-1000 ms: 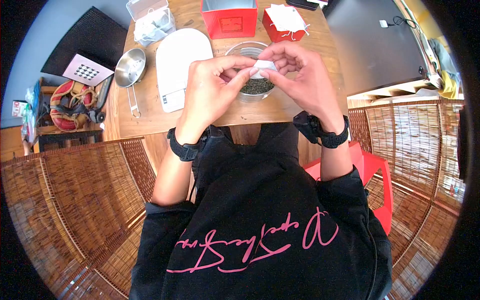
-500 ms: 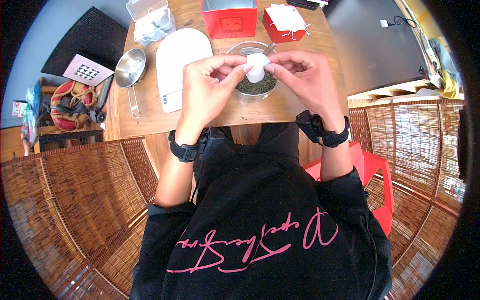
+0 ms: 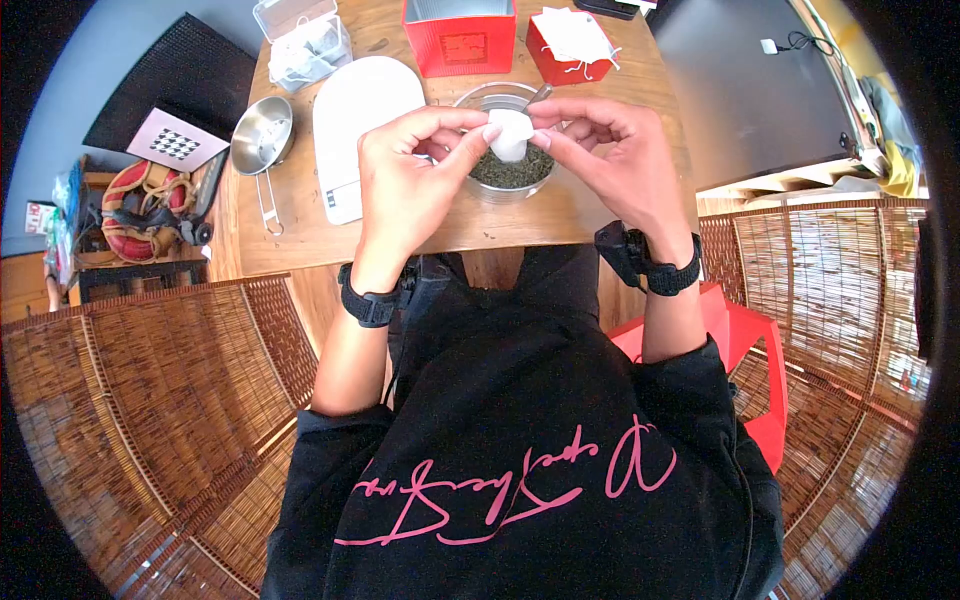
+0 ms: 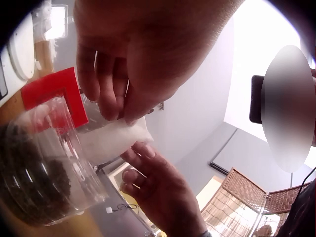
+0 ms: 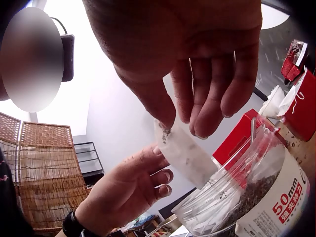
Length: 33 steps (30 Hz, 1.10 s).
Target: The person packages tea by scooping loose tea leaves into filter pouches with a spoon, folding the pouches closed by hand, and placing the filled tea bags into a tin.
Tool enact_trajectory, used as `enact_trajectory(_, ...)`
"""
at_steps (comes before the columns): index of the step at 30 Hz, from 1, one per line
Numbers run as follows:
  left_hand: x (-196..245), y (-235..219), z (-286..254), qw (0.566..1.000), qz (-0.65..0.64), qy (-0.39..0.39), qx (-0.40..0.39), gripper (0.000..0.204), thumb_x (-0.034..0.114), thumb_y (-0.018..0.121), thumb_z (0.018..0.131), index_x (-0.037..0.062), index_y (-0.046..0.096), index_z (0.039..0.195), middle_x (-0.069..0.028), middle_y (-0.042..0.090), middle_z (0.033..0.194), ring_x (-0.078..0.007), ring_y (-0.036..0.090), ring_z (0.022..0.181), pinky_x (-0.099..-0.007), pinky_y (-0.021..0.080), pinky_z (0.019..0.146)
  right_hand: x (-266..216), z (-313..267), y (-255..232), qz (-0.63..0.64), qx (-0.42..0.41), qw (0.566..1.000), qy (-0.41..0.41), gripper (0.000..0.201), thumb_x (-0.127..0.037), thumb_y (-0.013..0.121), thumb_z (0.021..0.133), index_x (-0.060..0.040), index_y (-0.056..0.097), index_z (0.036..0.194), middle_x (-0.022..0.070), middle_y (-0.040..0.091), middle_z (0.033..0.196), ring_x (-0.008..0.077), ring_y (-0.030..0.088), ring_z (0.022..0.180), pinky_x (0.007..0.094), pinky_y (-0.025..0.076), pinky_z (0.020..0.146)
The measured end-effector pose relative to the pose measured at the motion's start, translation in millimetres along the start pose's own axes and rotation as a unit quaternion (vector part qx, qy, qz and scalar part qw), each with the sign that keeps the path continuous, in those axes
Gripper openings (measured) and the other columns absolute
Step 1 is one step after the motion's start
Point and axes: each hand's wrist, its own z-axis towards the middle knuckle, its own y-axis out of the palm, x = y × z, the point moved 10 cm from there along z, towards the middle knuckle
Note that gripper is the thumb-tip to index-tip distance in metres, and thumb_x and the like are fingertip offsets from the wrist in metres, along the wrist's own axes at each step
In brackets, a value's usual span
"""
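Observation:
A small white tea bag (image 3: 511,135) hangs upright between my hands, above a clear plastic jar (image 5: 276,212) with dark dried tea leaves (image 3: 512,177) in it. My left hand (image 3: 415,165) pinches one upper corner of the bag between thumb and index finger. The opposite corner is pinched by my right hand (image 3: 612,150), whose other fingers are loosely bent. Dark specks cling near the bag's top edge in the right wrist view, and faint dark patches show through its side. Behind the bag, a metal spoon handle (image 3: 540,97) leans out of the jar.
Left of the jar lie a white kitchen scale (image 3: 365,110) and a long-handled metal pan (image 3: 262,138). Along the back stand a clear plastic box (image 3: 310,52), an open red box (image 3: 460,45) and a smaller red box (image 3: 570,68) heaped with white stringed bags.
The tea bag has gone from tilted and foreshortened to hanging upright, and my fingers have spread to its two corners. The spoon handle has come into view. Over the last half second little moved.

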Motion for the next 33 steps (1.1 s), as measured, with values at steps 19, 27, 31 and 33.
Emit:
enact_trajectory(19,3,2,-4,1.0,-0.016,-0.016,-0.008,0.015,0.008,0.081,0.086,0.0034,0.08,0.1,-0.003,0.074,0.075,-0.004,0.061,0.061,-0.0204,0.048,0.058,-5,0,-3,-0.059,-0.004,0.998,-0.015,0.019,-0.015,0.079,0.089,-0.0008,0.078,0.102,0.0052,0.075,0.083,0.0065,0.064,0.068,0.0228,0.051,0.062)
enact_trajectory(27,7,4,-2,0.999,-0.037,-0.001,-0.019,0.019,0.008,0.081,0.086,0.0029,0.079,0.104,-0.006,0.076,0.094,-0.004,0.063,0.067,-0.0207,0.049,0.06,-7,-1,0,-0.075,-0.008,0.997,-0.01,0.017,-0.013,0.08,0.089,-0.0008,0.078,0.101,0.0041,0.075,0.082,0.0057,0.064,0.071,0.0215,0.05,0.063)
enact_trajectory(31,10,8,-3,0.999,-0.033,0.019,-0.02,0.016,0.009,0.079,0.088,0.0024,0.078,0.102,-0.0063,0.075,0.088,-0.0045,0.063,0.067,-0.0209,0.049,0.06,-9,-1,3,-0.057,-0.025,0.998,-0.004,0.016,-0.012,0.082,0.087,0.0003,0.078,0.097,0.0039,0.074,0.08,0.006,0.064,0.069,0.0215,0.05,0.062)
enact_trajectory(33,8,8,-3,0.999,-0.023,0.011,-0.024,0.015,0.009,0.078,0.089,0.0023,0.078,0.103,-0.0066,0.075,0.087,-0.0046,0.063,0.067,-0.0209,0.049,0.06,-8,-1,4,-0.057,-0.033,0.998,-0.006,0.016,-0.012,0.082,0.086,0.0006,0.077,0.096,0.0038,0.074,0.079,0.0061,0.064,0.068,0.0216,0.05,0.062)
